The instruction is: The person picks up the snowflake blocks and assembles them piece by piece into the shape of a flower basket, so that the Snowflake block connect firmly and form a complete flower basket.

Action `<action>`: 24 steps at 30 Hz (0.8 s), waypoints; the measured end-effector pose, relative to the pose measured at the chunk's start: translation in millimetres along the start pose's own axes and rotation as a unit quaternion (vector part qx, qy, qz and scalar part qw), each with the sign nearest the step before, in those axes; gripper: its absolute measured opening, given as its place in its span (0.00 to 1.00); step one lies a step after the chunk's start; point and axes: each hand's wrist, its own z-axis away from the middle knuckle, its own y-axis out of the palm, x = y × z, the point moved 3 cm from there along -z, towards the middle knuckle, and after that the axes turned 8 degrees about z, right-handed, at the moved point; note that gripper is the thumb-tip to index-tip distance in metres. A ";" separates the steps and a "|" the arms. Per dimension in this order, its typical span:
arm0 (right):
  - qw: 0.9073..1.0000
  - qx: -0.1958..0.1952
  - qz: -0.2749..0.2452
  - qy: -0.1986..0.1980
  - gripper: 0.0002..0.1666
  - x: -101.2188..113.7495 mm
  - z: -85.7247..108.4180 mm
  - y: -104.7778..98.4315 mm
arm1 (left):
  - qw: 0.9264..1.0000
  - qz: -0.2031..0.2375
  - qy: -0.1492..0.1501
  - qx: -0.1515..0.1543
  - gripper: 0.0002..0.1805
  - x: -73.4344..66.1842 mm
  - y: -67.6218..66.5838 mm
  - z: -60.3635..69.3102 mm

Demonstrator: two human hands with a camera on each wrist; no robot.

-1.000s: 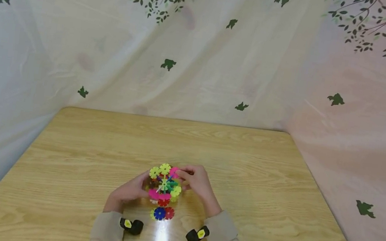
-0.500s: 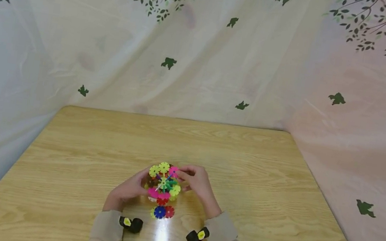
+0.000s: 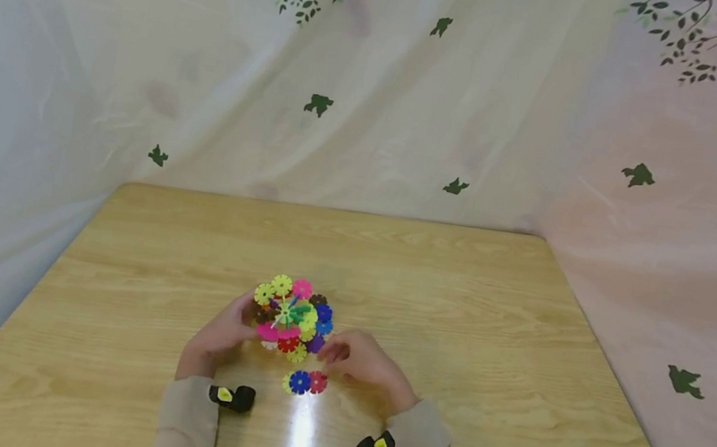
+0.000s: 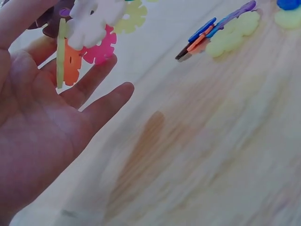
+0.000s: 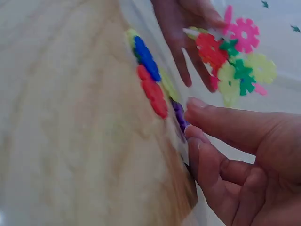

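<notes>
Over the table (image 3: 472, 302), your left hand (image 3: 220, 334), lower fingers spread, and your right hand (image 3: 370, 364), thumb and forefinger almost meeting, flank the cluster (image 3: 285, 313), gripped by the left, with a disc group (image 3: 300, 382) nearer you and the purple disc (image 3: 316, 343) beside your right fingertips, pinched or not I cannot tell.

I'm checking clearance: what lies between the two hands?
In the head view: the flower-disc cluster held by the left hand, then blue discs and a purple disc near the right hand.
</notes>
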 end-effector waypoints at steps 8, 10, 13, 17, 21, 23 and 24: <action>0.987 0.010 0.158 -0.028 0.07 14.9 4.0 13.3 | 0.999 -0.039 -0.027 -0.005 0.43 0.3 -0.1 -2.0; 0.985 0.010 0.171 -0.025 0.06 16.5 4.9 14.7 | 0.998 -0.039 -0.039 -0.009 0.43 1.1 0.0 -1.1; 0.988 0.008 0.154 -0.012 0.06 17.0 7.2 15.3 | 0.998 -0.034 -0.041 -0.014 0.44 2.1 0.6 -0.3; 0.993 0.000 0.119 -0.001 0.06 14.8 10.4 13.4 | 0.999 -0.020 -0.026 -0.008 0.44 2.9 1.1 -1.6; 0.996 0.000 0.092 -0.003 0.04 9.3 13.5 8.2 | 1.000 -0.007 -0.017 0.001 0.44 3.7 3.7 -3.6; 0.997 -0.004 0.072 -0.004 0.01 5.4 13.3 3.4 | 1.000 -0.002 -0.014 0.004 0.44 3.6 5.4 -4.0; 0.998 -0.009 0.062 0.002 0.01 3.3 13.0 0.2 | 1.000 -0.003 -0.013 0.005 0.44 3.5 6.3 -4.1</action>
